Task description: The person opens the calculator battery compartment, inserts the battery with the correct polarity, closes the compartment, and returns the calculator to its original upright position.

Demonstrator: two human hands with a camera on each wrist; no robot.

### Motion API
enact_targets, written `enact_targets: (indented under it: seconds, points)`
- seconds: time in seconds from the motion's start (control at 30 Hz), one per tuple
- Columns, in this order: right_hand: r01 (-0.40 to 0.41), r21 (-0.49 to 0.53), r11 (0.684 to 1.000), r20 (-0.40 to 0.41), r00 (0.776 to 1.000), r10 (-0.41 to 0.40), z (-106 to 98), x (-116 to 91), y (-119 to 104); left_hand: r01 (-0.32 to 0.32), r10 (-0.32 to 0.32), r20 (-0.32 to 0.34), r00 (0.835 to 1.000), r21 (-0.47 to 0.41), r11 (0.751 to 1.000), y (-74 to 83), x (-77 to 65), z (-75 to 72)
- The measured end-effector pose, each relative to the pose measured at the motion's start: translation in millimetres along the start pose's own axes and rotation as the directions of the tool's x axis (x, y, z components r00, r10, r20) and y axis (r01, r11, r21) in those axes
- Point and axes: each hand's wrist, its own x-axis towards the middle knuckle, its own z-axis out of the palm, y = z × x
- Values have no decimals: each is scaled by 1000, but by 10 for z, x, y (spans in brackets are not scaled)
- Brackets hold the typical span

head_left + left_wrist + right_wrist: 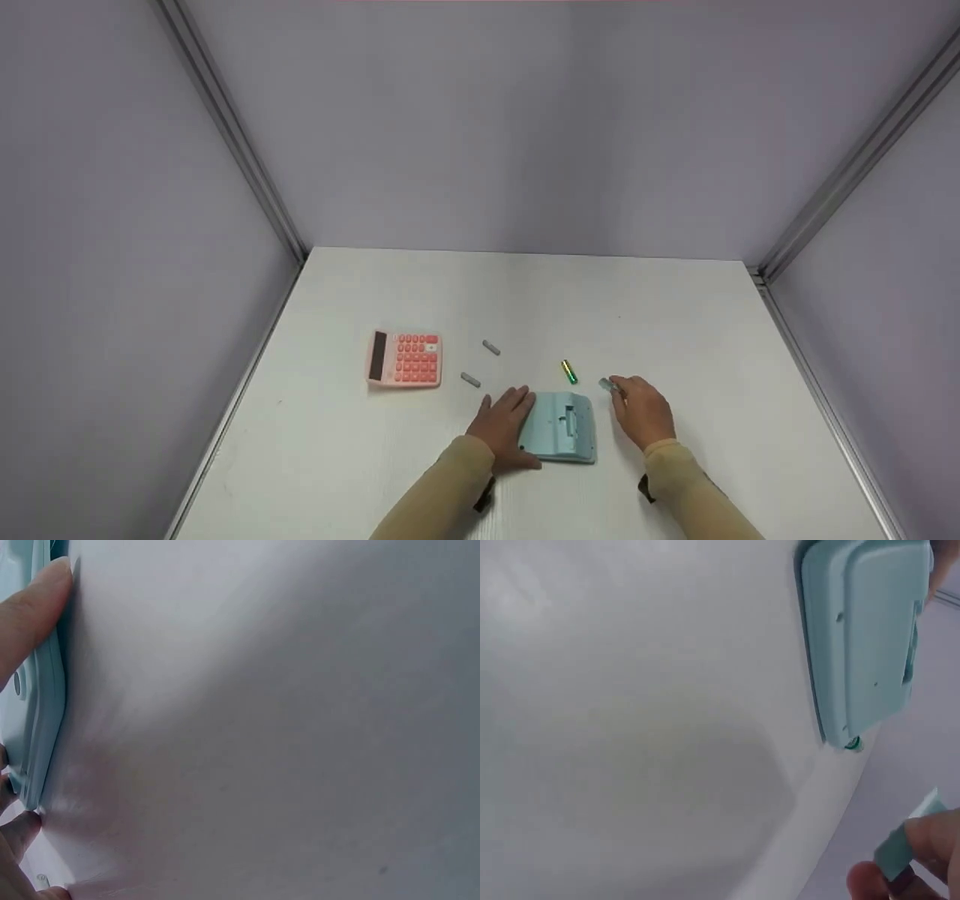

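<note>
Smooth blue plastic device (541, 431), thin flat cover (895, 851), cylindrical battery (569, 372)

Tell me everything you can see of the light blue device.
The light blue device lies flat on the white table, slotted side up. It looks like plastic, boxy with rounded corners, with small dark holes near its edges. A raised section holds an uncovered slot; its contents are too small to make out. The left hand touches it at its left side.
</note>
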Motion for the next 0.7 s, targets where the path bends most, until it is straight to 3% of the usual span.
enact_targets:
  seconds: [0.4,0.7]
  points:
    - [-103,66,992,-48,993,106,-143,130,401,14,-14,10,1000,-6,1000,-9,3,17]
    - [-188,68,980,7,982,188,-175,188,574,5,-5,-1,1000,-12,1000,-3,5,-9]
